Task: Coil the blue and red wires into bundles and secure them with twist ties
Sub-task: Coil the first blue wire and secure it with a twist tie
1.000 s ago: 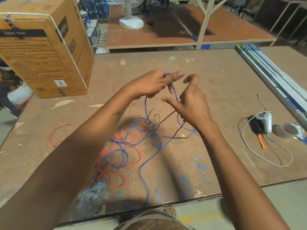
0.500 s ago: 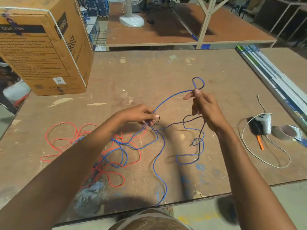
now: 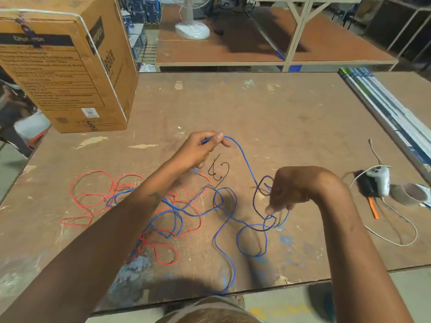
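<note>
Both hands pinching the blue wire [image 3: 245, 159]: left hand [image 3: 200, 148] raised, right hand [image 3: 289, 192] lower.

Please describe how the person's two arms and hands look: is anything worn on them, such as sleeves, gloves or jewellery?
Both forearms are bare up to the frame edge: no sleeves show. The left hand and right hand wear no gloves, and I see no rings, watch or bracelet on the parts visible. A small dark mark, perhaps a tattoo, sits on the left forearm; it is too blurred to read.

Bare forearms; no sleeves; hands [image 3: 289, 190] ungloved.
</note>
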The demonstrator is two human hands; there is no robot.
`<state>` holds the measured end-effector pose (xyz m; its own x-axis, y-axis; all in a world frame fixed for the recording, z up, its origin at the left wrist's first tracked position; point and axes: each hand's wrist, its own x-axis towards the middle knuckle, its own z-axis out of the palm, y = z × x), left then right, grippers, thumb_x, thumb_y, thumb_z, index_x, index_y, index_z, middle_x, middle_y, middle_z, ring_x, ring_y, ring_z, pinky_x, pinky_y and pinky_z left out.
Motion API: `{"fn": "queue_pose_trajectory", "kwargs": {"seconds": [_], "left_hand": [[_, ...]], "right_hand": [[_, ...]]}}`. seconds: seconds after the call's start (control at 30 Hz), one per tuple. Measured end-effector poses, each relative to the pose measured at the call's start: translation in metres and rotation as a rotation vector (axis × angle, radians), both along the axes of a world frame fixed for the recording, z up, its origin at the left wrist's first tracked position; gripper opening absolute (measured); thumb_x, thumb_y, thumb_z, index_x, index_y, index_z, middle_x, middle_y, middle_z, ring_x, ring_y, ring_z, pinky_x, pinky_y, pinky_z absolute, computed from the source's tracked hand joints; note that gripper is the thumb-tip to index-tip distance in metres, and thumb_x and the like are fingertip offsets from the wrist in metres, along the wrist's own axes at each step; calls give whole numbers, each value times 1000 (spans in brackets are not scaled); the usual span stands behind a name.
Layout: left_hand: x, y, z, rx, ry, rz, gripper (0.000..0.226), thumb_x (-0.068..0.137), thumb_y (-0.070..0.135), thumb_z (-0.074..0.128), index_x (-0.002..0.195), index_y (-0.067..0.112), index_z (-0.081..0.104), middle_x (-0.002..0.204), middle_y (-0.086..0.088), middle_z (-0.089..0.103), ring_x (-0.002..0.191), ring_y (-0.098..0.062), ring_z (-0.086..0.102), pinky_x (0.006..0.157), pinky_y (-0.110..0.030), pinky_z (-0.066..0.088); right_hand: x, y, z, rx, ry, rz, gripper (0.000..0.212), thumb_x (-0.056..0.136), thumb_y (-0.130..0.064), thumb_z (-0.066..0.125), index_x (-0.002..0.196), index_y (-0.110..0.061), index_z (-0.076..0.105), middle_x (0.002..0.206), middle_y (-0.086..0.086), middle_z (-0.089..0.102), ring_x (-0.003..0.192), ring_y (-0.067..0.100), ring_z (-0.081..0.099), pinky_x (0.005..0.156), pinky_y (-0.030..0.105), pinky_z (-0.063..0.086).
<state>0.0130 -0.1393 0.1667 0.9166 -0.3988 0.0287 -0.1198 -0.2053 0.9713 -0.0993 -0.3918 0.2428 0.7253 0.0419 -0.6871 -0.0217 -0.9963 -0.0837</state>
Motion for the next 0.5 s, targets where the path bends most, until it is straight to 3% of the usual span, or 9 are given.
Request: {"fn": "queue_pose_trajectory", "kwargs": {"seconds": [0.1, 0.2, 0.23, 0.3, 0.4, 0.5], "left_hand": [[-7, 9, 17, 42, -5, -101, 29, 107, 42, 60, 106, 24, 83, 77, -15, 16, 55, -22, 16, 44, -23, 25], [-17, 2, 33, 16, 101, -246, 34, 109, 40, 56, 114, 15, 80, 73, -7, 15, 56, -21, 11, 48, -28, 13], [-20, -3, 36, -33, 159, -280, 38, 111, 39, 53, 116, 10, 78, 71, -3, 17, 55, -18, 10, 49, -29, 10], [-21, -9, 41, -225, 336, -307, 41, 113, 32, 46, 116, 1, 73, 70, 2, 27, 52, -12, 9, 46, -27, 9], [-21, -4, 37, -542, 542, -302, 36, 107, 24, 45, 113, 1, 72, 76, 2, 42, 52, -10, 14, 46, -24, 16], [-26, 9, 24, -745, 576, -227, 33, 111, 24, 47, 103, 8, 74, 76, 6, 44, 51, -6, 25, 52, -23, 20]], "right_hand": [[-3, 2, 22, 71, -264, -28, 28, 91, -51, 82, 87, -23, 82, 79, -7, 79, 83, 15, 76, 70, 27, 49], [15, 18, 6, 516, -613, -75, 38, 97, -51, 75, 123, -23, 68, 106, -6, 73, 98, 12, 69, 86, 30, 52], [22, 23, -6, 661, -617, -53, 39, 102, -44, 71, 130, -18, 64, 111, -3, 71, 102, 11, 67, 92, 32, 53], [29, 30, -29, 981, -515, -93, 26, 112, -27, 57, 125, -5, 63, 106, 6, 69, 98, 16, 67, 97, 44, 57], [26, 29, -48, 1392, -393, -337, 19, 116, -16, 46, 115, -5, 62, 86, 4, 54, 73, 21, 58, 84, 53, 63], [19, 20, -65, 1434, -333, -387, 21, 115, -17, 46, 114, -9, 66, 83, 3, 52, 62, 19, 48, 68, 42, 59]]}}
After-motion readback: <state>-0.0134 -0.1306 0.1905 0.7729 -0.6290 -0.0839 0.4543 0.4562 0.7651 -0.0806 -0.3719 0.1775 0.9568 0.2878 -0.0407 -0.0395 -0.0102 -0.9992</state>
